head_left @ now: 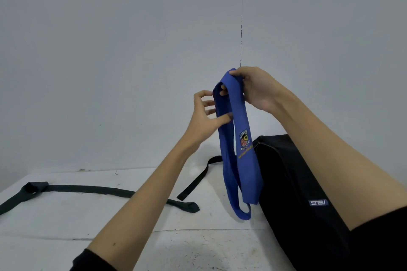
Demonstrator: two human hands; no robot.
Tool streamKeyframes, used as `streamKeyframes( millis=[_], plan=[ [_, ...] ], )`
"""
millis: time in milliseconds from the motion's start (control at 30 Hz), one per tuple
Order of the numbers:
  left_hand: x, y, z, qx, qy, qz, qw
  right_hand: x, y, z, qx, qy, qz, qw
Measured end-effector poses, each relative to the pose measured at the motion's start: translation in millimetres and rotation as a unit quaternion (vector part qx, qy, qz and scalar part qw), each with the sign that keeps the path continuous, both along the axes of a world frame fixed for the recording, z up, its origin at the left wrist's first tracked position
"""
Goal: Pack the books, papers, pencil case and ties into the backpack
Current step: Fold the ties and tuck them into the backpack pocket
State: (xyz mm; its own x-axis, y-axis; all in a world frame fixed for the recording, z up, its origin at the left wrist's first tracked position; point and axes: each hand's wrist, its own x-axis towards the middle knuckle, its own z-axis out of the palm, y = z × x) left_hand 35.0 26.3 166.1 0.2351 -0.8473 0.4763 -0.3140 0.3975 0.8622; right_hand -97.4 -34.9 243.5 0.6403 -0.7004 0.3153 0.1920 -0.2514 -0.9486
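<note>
A blue tie [235,160] with a crest hangs folded in a long loop above the white table. My right hand [253,88] pinches its top fold. My left hand [207,112] is beside the hanging strands, with its thumb and fingers touching them from the left. A dark green tie [88,189] lies stretched across the table on the left. The black backpack [304,193] lies on the table at the right, under my right forearm; its opening is not visible.
A black strap [196,180] from the backpack trails over the white table [110,226] behind the blue tie. A plain grey wall stands close behind the table. No books, papers or pencil case are in view.
</note>
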Motion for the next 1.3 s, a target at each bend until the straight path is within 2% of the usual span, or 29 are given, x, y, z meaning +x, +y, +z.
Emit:
streamKeyframes(
  millis=[133, 300, 400, 533, 700, 800, 1000, 1133, 1300],
  plan=[
    [-7, -14, -14, 0.0, 0.034, 0.022, 0.999, 0, 1, 4, 0.018, -0.026, -0.005, 0.999],
    [-2, -20, -37, 0.072, -0.029, 0.003, 0.997, -9, 2, 11, 0.034, -0.045, -0.016, 0.998],
    [0, -17, -45, 0.068, 0.019, -0.016, 0.997, -12, 0, 13, 0.058, -0.054, -0.019, 0.997],
    [6, -15, -47, 0.071, 0.082, -0.068, 0.992, -10, 0, 10, 0.071, -0.021, -0.023, 0.997],
    [8, -15, -36, 0.008, 0.153, -0.108, 0.982, -4, 2, 9, 0.049, 0.04, -0.025, 0.998],
    [9, -16, -34, 0.006, 0.162, -0.122, 0.979, -2, 3, 12, 0.04, 0.062, -0.028, 0.997],
    [6, -21, -29, 0.051, 0.102, -0.117, 0.987, -2, 6, 14, 0.045, 0.067, -0.013, 0.997],
    [7, -21, -19, 0.076, 0.024, -0.102, 0.992, -9, 6, 13, 0.051, 0.067, -0.004, 0.996],
    [6, -18, -8, 0.064, -0.004, -0.038, 0.997, -12, 3, 9, 0.026, 0.088, -0.003, 0.996]
  ],
)
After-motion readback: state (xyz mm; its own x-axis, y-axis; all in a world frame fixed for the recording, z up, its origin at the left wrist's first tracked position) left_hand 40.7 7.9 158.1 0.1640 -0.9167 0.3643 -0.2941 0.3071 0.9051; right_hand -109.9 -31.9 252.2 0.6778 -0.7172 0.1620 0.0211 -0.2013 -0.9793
